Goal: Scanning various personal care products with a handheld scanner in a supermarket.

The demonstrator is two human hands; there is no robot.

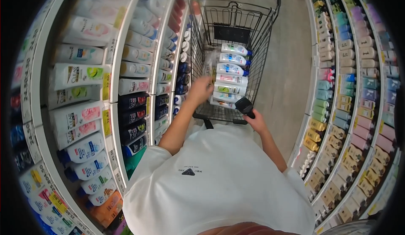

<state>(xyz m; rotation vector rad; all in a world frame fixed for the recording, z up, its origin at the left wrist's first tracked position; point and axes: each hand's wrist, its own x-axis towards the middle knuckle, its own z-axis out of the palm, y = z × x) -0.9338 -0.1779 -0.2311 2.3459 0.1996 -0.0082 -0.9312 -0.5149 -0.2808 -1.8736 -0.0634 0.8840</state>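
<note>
My left hand [201, 90] is at the left side of the wire shopping cart [261, 67], its fingers on the lower end of a motion-blurred bottle [210, 64]. Beside it in the cart lies a row of several shampoo bottles: white ones with blue caps [233, 59] farther off, and white ones with pink, green or blue prints [230, 89] closer to me. My right hand [255, 121] grips the handle of a black handheld device [244, 106], probably a scanner, over the cart's near right corner.
Shelves of shampoo bottles [84, 122] with a white price rail [112, 124] stand close on the left. More shelves of pump bottles and tubes [346, 100] line the right. Grey floor [283, 61] runs between the cart and the right shelves.
</note>
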